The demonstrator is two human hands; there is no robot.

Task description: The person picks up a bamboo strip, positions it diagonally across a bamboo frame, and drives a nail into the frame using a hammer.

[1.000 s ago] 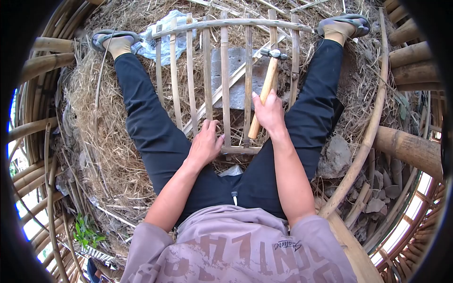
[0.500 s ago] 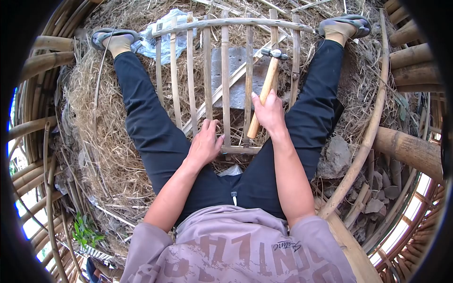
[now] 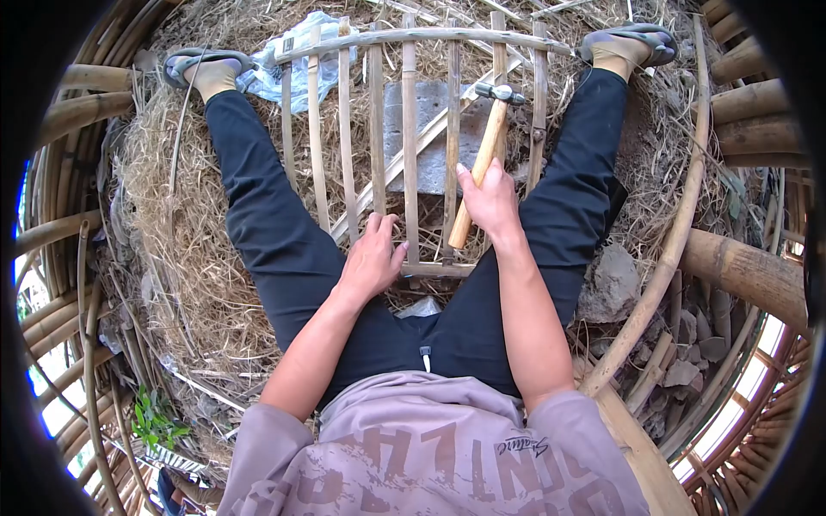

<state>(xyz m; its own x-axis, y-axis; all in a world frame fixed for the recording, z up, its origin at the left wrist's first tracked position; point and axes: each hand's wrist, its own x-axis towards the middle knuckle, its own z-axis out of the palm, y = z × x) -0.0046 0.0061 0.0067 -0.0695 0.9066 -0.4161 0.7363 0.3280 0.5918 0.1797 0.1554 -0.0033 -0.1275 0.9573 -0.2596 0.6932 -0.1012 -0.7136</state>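
Slatted frame (image 3: pixel 410 155) set between outspread legs (image 3: pixel 267 198)
By its near end the left hand (image 3: pixel 370 260) is loosely curled, hold unclear; a hammer (image 3: pixel 490 138) is wrapped by the right hand (image 3: pixel 491 201); a grey block (image 3: pixel 433 99) is seen beyond, through the slats (image 3: pixel 377 129)

Straw-covered ground (image 3: pixel 176 249) bears a grey block (image 3: pixel 433 168) and plastic bag (image 3: pixel 300 82).

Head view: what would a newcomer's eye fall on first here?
The slatted bamboo frame between the outspread legs probably stands out first. Over its right side, the right hand holds a wooden-handled hammer. A crumpled plastic bag shows behind the frame's far left corner.
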